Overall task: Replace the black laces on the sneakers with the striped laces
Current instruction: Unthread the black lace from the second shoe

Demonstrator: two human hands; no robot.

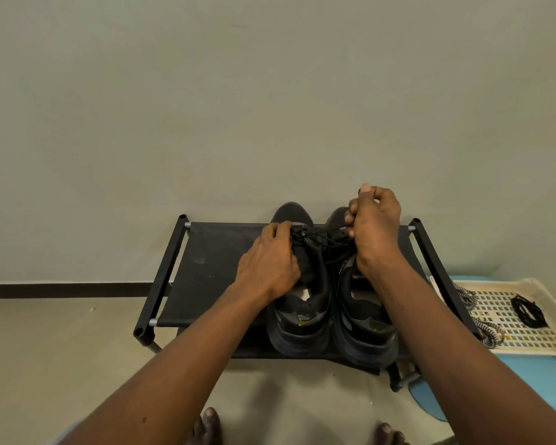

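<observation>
Black sneakers [302, 329] at right edge of rack [212, 268], left fingers [281, 229] gripping one, right fingers [354, 207] pinching lace [325, 239]

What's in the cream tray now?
In the cream tray: striped laces along its left side, a bundled black lace to the right. The right forearm and rack hide its left edge.

Forearms [161, 374] bare. Left hand [270, 264] and right hand [376, 226] bare; right thumbnail [365, 188] looks dark. Bare toes [211, 425] show on the near side of the shoe rack [206, 252].
</observation>
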